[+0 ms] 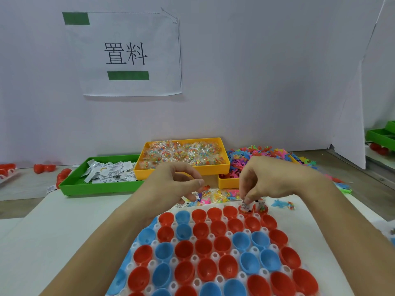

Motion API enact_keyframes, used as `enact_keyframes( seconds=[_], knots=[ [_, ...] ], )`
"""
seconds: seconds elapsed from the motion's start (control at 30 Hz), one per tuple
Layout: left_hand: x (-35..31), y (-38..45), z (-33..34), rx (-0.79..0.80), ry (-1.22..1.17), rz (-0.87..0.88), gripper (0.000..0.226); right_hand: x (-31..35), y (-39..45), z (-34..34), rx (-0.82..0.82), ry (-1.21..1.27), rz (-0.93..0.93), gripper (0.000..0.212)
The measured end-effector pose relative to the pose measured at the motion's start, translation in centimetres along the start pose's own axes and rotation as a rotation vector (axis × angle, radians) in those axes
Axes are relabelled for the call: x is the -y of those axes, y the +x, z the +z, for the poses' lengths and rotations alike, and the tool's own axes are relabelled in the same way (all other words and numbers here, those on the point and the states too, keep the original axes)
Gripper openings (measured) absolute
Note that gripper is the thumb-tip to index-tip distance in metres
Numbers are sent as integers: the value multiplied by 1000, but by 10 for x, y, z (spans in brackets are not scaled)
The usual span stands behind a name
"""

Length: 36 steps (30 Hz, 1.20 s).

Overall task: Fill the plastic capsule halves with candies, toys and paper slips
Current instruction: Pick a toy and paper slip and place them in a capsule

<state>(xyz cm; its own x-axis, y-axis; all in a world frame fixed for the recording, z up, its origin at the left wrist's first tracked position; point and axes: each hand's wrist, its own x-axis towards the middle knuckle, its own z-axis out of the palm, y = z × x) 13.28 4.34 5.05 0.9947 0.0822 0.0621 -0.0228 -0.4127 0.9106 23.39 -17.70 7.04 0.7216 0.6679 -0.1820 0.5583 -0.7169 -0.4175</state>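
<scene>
Red and blue capsule halves [222, 244] stand open side up in a white holder rack [214, 255] in front of me. My right hand [269, 180] pinches a folded paper slip [245, 205] at a red half in the far row, right side. The half next to it [261, 208] holds a slip and candies. My left hand [177, 184] hovers over the rack's far left, fingers curled; whether it holds one of the small items beneath it is unclear. A small pile of candy packets, toys and slips [215, 197] lies just beyond the rack.
A green tray [70, 184] of paper slips stands at the back left, a yellow tray [222, 167] of candy packets behind the hands, and a heap of coloured plastic toys [256, 154] at the back right. Loose red halves [42, 167] lie far left. A white wall is close behind.
</scene>
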Motion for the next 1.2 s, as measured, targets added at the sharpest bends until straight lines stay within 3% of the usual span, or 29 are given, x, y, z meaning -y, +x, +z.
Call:
enact_keyframes(
  seconds=[0.8, 1.03, 1.2],
  knots=[
    [1, 0, -2, 3, 40, 17, 3, 5, 10, 13, 41, -90, 52, 11],
    [2, 1, -3, -14, 47, 11, 2, -21, -1, -6, -117, -11, 101, 16],
    [3, 2, -4, -22, 103, 14, 2, -64, -3, -9, -167, -105, 286, 10]
  ],
)
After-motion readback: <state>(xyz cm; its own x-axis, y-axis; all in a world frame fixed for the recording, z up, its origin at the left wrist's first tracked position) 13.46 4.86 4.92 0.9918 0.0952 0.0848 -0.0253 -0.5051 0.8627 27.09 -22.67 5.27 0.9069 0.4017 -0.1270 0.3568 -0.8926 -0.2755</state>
